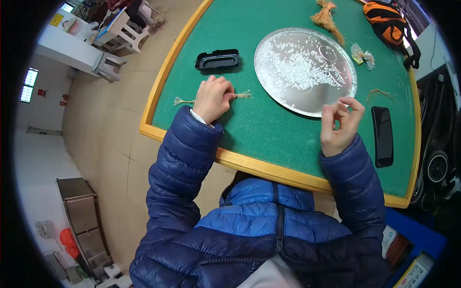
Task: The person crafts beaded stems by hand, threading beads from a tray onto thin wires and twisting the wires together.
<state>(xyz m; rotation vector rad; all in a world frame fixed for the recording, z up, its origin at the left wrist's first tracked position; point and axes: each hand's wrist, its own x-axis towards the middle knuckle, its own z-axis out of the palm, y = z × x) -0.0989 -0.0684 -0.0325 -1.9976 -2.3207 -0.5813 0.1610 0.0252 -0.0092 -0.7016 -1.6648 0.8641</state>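
Note:
My left hand (214, 98) is closed around the middle of a thin bundle of straw-coloured stalks (244, 95), whose ends stick out on both sides, over the green mat. Held above the near right rim of a round metal tray (307, 109), my right hand (342, 122) has its fingers curled together; anything between the fingertips is too small to make out. Many small white pieces (300, 69) lie scattered on the tray. Beyond my left hand sits a black open case (217, 60).
A black phone (382, 137) lies right of my right hand. Loose stalks (382, 93), a small plastic bag (363, 56), a straw bunch (326, 20) and an orange-black backpack (386, 24) are farther back. A wooden edge (269, 169) borders the table. A person sits in the far background.

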